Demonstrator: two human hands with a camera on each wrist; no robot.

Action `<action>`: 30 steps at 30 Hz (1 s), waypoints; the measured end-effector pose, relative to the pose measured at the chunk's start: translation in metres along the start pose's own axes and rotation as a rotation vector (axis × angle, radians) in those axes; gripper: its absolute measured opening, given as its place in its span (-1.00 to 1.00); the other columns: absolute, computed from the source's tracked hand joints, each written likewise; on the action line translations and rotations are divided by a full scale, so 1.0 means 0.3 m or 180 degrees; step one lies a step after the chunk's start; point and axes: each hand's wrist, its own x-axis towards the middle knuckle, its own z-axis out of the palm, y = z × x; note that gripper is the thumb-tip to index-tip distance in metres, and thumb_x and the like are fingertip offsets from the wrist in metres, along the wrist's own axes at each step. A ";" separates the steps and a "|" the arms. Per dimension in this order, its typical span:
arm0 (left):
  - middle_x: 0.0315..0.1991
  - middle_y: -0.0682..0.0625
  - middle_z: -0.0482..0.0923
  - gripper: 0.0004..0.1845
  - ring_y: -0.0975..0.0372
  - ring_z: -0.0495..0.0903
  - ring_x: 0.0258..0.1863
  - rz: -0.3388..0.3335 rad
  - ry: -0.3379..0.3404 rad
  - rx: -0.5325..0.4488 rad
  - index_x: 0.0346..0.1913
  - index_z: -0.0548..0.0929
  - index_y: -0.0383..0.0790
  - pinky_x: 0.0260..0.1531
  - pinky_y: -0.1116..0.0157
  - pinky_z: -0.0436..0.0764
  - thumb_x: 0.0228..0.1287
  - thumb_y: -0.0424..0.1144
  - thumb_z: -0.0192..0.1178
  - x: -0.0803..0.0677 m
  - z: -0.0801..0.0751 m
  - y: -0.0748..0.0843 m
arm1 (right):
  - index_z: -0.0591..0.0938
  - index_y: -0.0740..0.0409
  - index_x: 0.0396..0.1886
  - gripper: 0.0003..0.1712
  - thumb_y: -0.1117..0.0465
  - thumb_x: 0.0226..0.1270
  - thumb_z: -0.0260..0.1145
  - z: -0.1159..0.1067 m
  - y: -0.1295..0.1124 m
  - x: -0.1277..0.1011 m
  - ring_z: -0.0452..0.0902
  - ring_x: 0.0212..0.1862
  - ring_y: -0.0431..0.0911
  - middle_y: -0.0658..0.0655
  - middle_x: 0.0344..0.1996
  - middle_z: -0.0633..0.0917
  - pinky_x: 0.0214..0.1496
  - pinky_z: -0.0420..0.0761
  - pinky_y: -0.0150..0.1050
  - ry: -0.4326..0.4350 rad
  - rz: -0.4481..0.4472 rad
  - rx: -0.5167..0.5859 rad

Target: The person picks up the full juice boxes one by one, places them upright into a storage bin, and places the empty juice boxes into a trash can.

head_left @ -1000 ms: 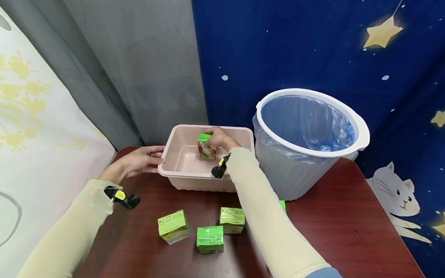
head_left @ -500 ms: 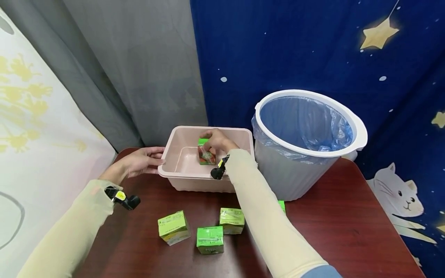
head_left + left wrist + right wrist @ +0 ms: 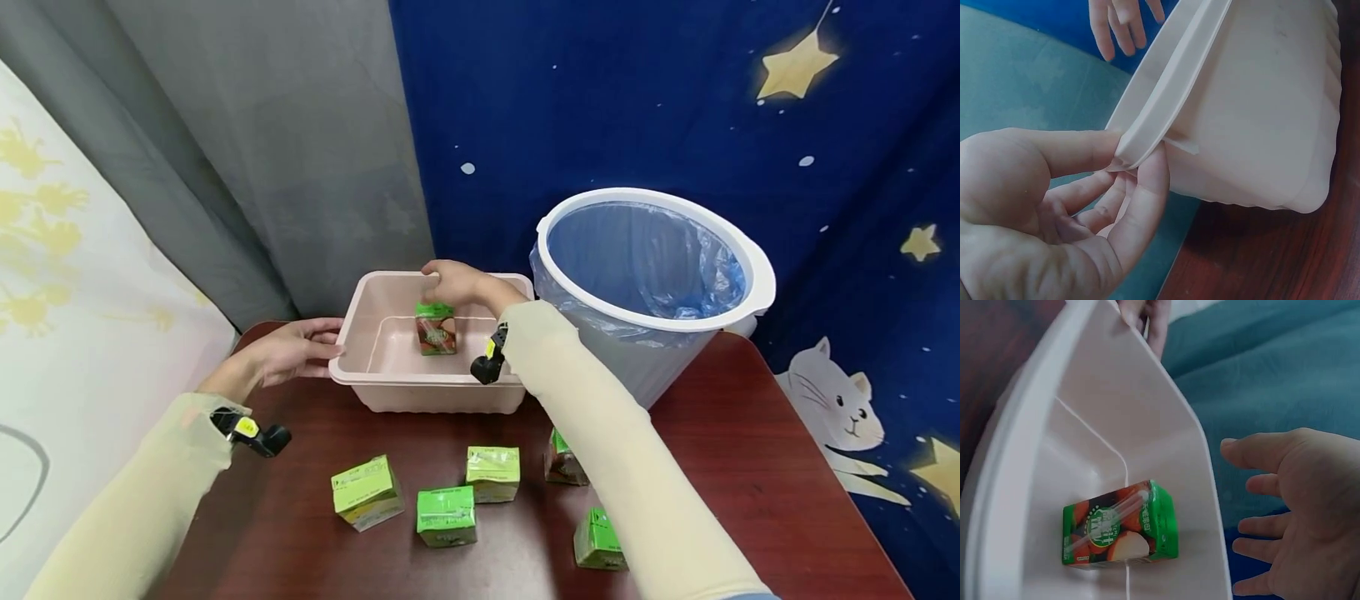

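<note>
The right hand [image 3: 457, 283] is hovering with its fingers [image 3: 1254, 453] spread loose and holding nothing, just above the carton [image 3: 435, 327], which is standing upright inside the bin [image 3: 427, 392] near the back wall. The left hand [image 3: 288, 354] is pinching the bin's left rim, thumb on top and fingers [image 3: 1141, 206] curling beneath the lip. To do this well, that hand should be keeping the light bin steady while the free hand is lifting straight up, clear of the carton's top. The bin is smooth pale-pink plastic with rounded corners; the carton is a glossy green box with a straw taped to it. More cartons [image 3: 446, 515] are lying on the dark wood-grain table [image 3: 750, 467].
</note>
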 end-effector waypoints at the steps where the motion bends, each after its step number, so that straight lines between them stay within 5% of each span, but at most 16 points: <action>1: 0.40 -0.38 0.22 -0.20 0.18 0.65 0.01 0.0012 -0.0026 -0.0002 0.61 -0.06 -0.37 0.00 0.16 0.71 0.51 -0.38 0.16 -0.001 -0.003 -0.003 | 0.30 0.24 0.53 -0.27 0.13 0.47 0.29 -0.003 -0.011 -0.015 0.23 0.49 0.03 0.23 0.47 0.36 0.50 0.27 -0.17 -0.0014 -0.0046 -0.0125; 8: 0.38 -0.38 0.22 -0.18 0.22 0.65 -0.02 0.0019 -0.0084 -0.0041 0.61 -0.09 -0.39 -0.02 0.20 0.71 0.51 -0.38 0.15 0.005 0.002 -0.018 | 0.27 0.11 0.58 -0.25 0.02 0.52 0.27 0.015 -0.061 -0.136 0.14 0.52 0.05 0.20 0.49 0.32 0.53 0.21 -0.09 -0.0054 -0.0335 -0.0740; 15: 0.35 -0.31 0.27 -0.17 0.21 0.65 0.00 0.0017 -0.0070 -0.0061 0.61 -0.10 -0.38 -0.03 0.21 0.71 0.51 -0.37 0.16 0.015 0.005 -0.013 | 0.25 0.00 0.61 -0.23 -0.11 0.54 0.22 0.052 -0.085 -0.328 0.06 0.56 0.13 0.23 0.55 0.21 0.54 0.15 0.18 -0.0023 -0.0712 -0.1229; 24: 0.30 -0.25 0.34 -0.15 0.24 0.66 -0.05 0.0014 -0.0097 -0.0066 0.61 -0.12 -0.39 -0.03 0.20 0.72 0.49 -0.36 0.18 0.018 0.004 -0.016 | 0.19 -0.03 0.63 -0.18 -0.16 0.52 0.22 0.054 -0.015 -0.605 0.02 0.58 0.08 0.19 0.56 0.21 0.57 0.03 0.16 0.0137 -0.1365 -0.1268; 30: 0.20 -0.13 0.43 -0.15 0.22 0.67 -0.05 0.0038 -0.0116 -0.0067 0.61 -0.12 -0.40 -0.04 0.20 0.72 0.49 -0.38 0.18 0.021 0.001 -0.011 | 0.21 -0.07 0.63 -0.13 -0.22 0.46 0.27 0.053 0.052 -0.789 0.00 0.59 0.06 0.19 0.57 0.16 0.57 -0.05 0.25 0.0109 -0.1346 -0.0932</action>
